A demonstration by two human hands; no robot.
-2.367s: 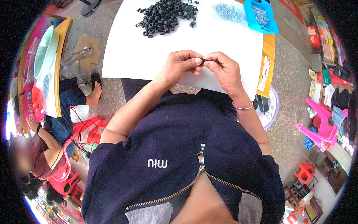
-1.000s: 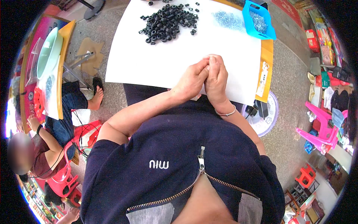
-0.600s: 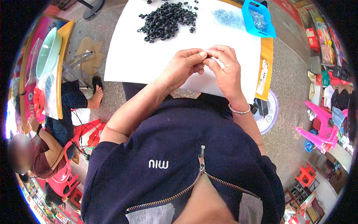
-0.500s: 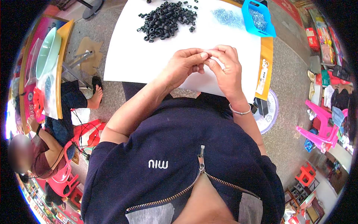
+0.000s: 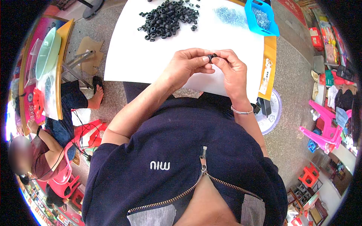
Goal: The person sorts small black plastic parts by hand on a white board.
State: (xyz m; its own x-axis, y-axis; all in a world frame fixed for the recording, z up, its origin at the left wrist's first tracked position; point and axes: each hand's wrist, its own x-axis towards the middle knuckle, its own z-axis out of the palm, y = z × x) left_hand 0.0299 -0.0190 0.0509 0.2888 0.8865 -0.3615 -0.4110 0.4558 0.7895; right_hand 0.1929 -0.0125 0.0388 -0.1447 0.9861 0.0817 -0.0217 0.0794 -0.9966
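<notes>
At the clock's centre, over the near part of the white-topped bench (image 5: pixel 139 64), a small black part (image 5: pixel 211 58) is sitting between the fingertips of both hands. The left hand (image 5: pixel 189 63) is pinching it from nine o'clock, thumb on top, its other fingers curling beneath; the right hand (image 5: pixel 233 67) is gripping it from three o'clock between thumb and forefinger. Whether anything smaller is hiding in that grasp, I cannot tell.

With so little surface to hold, the part could be slipping loose if one thumb presses off-centre; uneven pressure could also be twisting it askew. A dropped part might be rolling off the bench's near edge at six o'clock, or getting lost in the black pile (image 5: pixel 166 20) lying at ten.

The left forearm is slanting in from eight o'clock and the right from five, a bracelet (image 5: pixel 242 111) circling its wrist. Both wrists are hovering above the surface, the right one bending its fingers inward toward ten.
</notes>
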